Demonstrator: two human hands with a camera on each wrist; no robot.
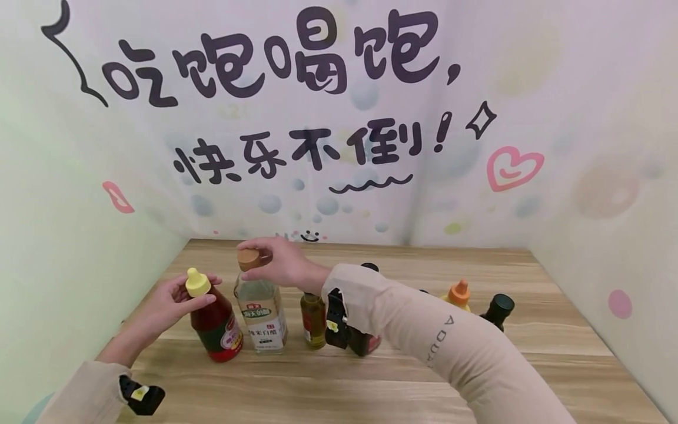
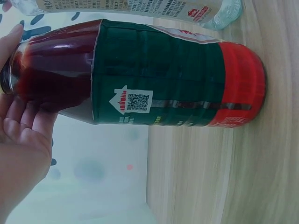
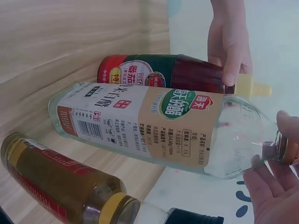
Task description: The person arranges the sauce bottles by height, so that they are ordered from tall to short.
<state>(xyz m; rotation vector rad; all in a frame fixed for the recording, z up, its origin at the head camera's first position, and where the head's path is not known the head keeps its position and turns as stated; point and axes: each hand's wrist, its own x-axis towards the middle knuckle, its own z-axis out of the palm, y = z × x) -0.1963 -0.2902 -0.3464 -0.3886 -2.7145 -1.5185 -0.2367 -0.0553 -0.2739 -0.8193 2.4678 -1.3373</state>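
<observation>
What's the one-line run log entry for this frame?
left hand: holds neck of red sauce bottle | right hand: grips brown cap of clear vinegar bottle | both bottles upright on wooden table

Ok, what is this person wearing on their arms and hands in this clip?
Both arms are in long beige sleeves; the right sleeve carries small dark letters along the forearm. A black device with a yellow sticker is strapped at each wrist, the left and the right. Both hands are bare, with no gloves.

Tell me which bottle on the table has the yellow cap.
The red ketchup bottle, leftmost in the row, gripped at the neck by the left hand. The clear vinegar bottle beside it has a brown cap.
</observation>
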